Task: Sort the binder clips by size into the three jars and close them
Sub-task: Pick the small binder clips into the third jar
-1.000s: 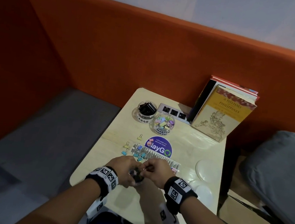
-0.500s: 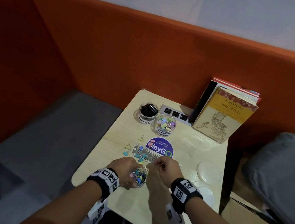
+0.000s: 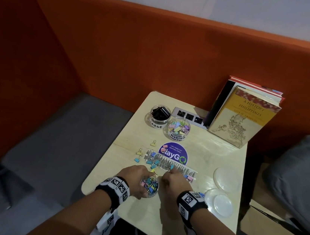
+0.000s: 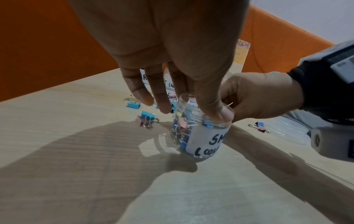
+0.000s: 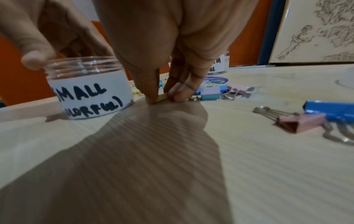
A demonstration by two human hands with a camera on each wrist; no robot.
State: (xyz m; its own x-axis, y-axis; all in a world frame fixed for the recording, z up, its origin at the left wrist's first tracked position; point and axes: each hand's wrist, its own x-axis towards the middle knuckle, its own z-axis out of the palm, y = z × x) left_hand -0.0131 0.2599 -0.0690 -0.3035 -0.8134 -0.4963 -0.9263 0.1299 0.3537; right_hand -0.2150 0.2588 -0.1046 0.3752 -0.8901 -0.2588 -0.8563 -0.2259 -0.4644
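The open small jar (image 3: 149, 186), labelled SMALL (image 5: 90, 89) and part full of coloured clips, stands near the table's front edge. My left hand (image 3: 136, 179) grips its rim, thumb on the near side (image 4: 216, 112). Just right of it, my right hand (image 3: 170, 173) reaches down to the table. Its thumb and fingers pinch a small yellowish clip (image 5: 162, 97). The large jar (image 3: 160, 115) with black clips and the medium jar (image 3: 178, 128) with pastel clips stand open at the back. Loose small clips (image 3: 151, 161) lie scattered on the table.
Two clear lids (image 3: 225, 178) (image 3: 218, 203) lie at the table's right edge. A pink clip (image 5: 300, 124) and a blue one (image 5: 329, 109) lie right of my right hand. Books (image 3: 244, 116) lean on the orange wall beside a socket strip (image 3: 189, 116). A purple sticker (image 3: 173, 153) sits mid-table.
My right hand has left the mouth of the small jar, moved a little right and forward, and come down on a clip on the table. The left hand stays on the jar.
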